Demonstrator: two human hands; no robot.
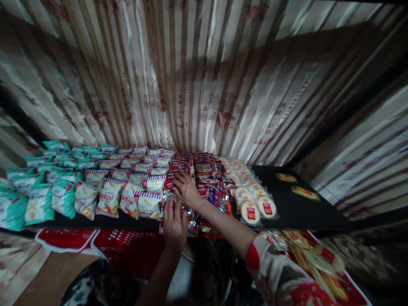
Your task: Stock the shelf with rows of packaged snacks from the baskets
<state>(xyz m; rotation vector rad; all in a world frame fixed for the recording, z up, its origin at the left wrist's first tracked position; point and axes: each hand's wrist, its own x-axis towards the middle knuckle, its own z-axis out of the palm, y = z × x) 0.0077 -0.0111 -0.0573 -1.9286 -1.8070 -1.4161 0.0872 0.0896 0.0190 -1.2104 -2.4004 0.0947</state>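
Both hands rest on the dark red snack packets (210, 192), which lie in rows at the middle of the black shelf (306, 210). My left hand (174, 223) lies with its fingers stretched over the front packets of the left row. Just behind it, my right hand (188, 191) reaches across with fingers spread on a packet farther back. Parts of the packets are covered by my hands. Directly to the left stand white puffed-snack bags (147, 205) with red-and-blue striped edges. On the right lie round white crackers (250, 211) in clear wrappers.
Teal snack bags (40, 204) fill the shelf's left end. Two yellowish flat packets (305, 193) lie toward the right end. A patterned curtain (197, 76) hangs behind. Below the shelf are a red basket (127, 250) and, at right, another holding several wrapped snacks (321, 257).
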